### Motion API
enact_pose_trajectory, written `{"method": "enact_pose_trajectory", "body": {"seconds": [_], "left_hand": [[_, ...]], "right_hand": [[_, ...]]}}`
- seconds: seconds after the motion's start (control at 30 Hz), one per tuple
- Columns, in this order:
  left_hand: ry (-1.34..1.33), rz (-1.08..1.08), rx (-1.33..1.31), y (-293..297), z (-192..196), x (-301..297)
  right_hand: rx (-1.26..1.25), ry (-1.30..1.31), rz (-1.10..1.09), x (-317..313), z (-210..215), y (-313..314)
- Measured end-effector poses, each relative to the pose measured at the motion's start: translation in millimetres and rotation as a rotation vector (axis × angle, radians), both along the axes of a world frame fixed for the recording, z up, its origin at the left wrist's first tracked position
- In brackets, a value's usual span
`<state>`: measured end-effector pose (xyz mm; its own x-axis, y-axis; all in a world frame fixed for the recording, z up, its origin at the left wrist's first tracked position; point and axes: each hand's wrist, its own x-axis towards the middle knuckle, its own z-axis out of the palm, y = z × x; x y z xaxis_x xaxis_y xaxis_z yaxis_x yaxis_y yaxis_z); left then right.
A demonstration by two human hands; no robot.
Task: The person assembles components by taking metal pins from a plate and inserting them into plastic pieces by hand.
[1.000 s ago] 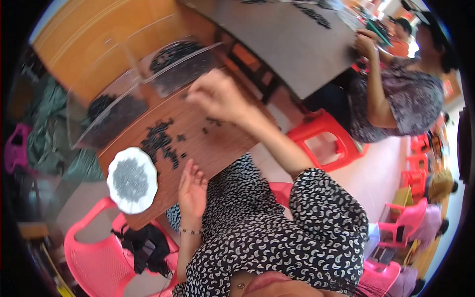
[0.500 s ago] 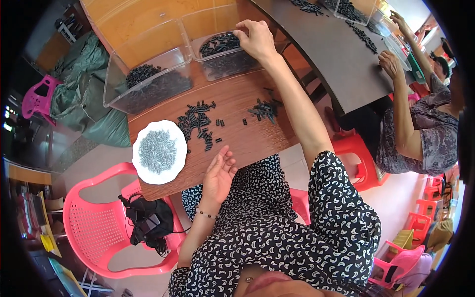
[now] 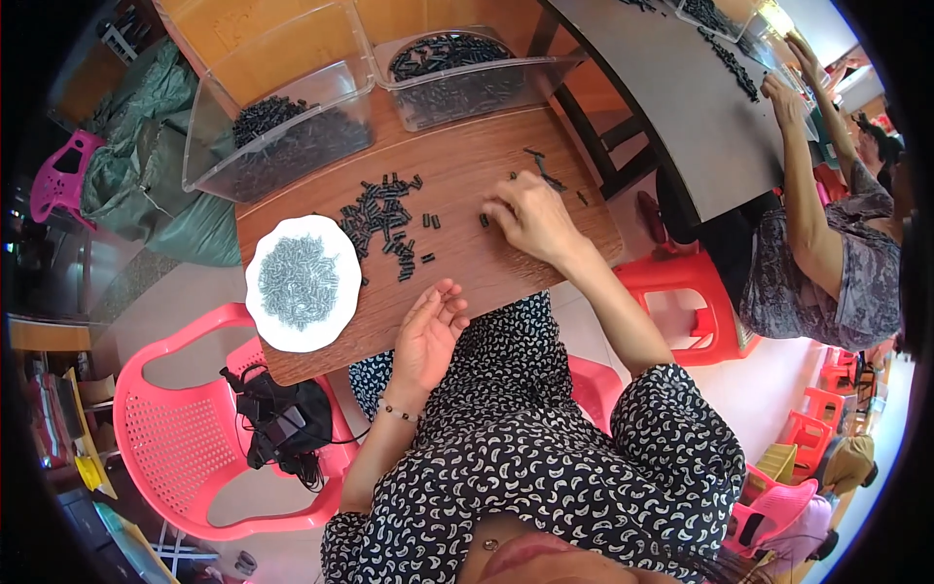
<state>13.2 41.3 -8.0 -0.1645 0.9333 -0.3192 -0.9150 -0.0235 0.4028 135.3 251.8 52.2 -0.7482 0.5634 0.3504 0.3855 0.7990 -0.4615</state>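
My right hand (image 3: 533,216) hovers low over the right part of the brown wooden table (image 3: 457,170). Its fingers curl down and hide much of the small pile of dark pieces (image 3: 550,180) there; what they grip, if anything, is out of sight. My left hand (image 3: 428,331) rests palm up at the near edge, fingers loosely spread, holding nothing. Between the hands and the plate lies a heap of short black cylindrical pieces (image 3: 379,214), with a few loose ones beside it. A white scalloped plate (image 3: 342,297) at the left holds many small clear pieces (image 3: 300,282).
Two clear plastic bins, a left bin (image 3: 206,161) and a right bin (image 3: 559,78), hold black pieces at the table's far side. A pink chair (image 3: 161,438) carries a black bag (image 3: 282,419). A person works at a dark table (image 3: 671,107), near a red stool (image 3: 681,292).
My right hand has come back from the right bin to the small pile at the right of the table. My left hand stays nearly still; the view has shifted slightly.
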Motion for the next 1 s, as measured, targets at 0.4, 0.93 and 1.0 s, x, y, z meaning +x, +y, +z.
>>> {"method": "enact_pose_trajectory", "body": {"seconds": [0.4,0.93,1.0], "left_hand": [[0.044,0.021,-0.034,-2.8,1.4,5.1],[0.362,0.212,-0.069,-5.7,21.8,5.2],[0.243,0.238,-0.064,-9.3,19.9,-2.0]], "right_hand": [[0.084,-0.119,-0.081,-12.1,-36.4,-30.3],[-0.194,0.215,0.340,-20.2,3.2,-89.4],[-0.186,0.153,0.406,-26.1,6.7,-88.1]]}}
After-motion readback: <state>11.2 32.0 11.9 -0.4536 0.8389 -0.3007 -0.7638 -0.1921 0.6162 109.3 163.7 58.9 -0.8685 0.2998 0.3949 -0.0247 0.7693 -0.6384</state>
